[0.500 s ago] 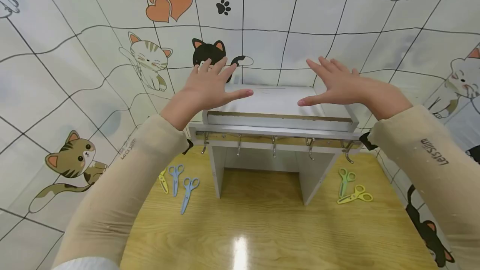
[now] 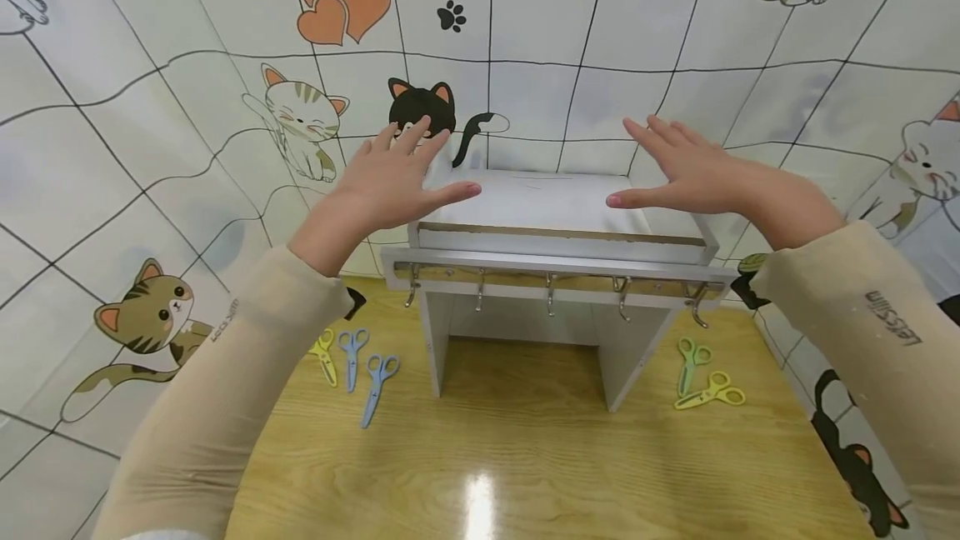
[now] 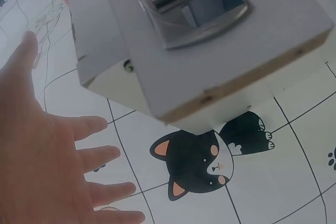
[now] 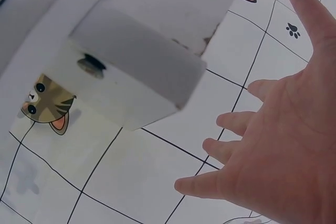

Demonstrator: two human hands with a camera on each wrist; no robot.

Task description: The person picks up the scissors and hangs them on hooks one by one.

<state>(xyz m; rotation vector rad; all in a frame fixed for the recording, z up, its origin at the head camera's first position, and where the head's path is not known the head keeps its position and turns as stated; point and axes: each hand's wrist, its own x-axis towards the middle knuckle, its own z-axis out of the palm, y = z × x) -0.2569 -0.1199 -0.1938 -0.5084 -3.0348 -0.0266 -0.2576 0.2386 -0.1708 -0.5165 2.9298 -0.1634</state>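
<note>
In the head view my left hand (image 2: 393, 179) is held in the air over the left end of a white shelf (image 2: 525, 198), its fingers spread and straight. My right hand (image 2: 693, 169) hovers over the shelf's right end, fingers extended and thumb pointing inward. Neither holds anything. The left wrist view has the left hand (image 3: 47, 166) apart from the shelf's edge; in the right wrist view the right hand (image 4: 273, 145) is likewise clear of the white corner. Several metal hooks (image 2: 550, 294) hang along the shelf's front rail.
The shelf stands on a wood-grain table (image 2: 525, 457). On its left lie yellow scissors (image 2: 324, 357) and two blue scissors (image 2: 375, 390); on its right, green scissors (image 2: 692, 363) and another yellow pair (image 2: 711, 391). A cat-patterned tiled cover (image 2: 540, 15) rises behind.
My left hand has moved left and my right hand slightly right, so they are farther apart. The shelf and scissors stay where they were.
</note>
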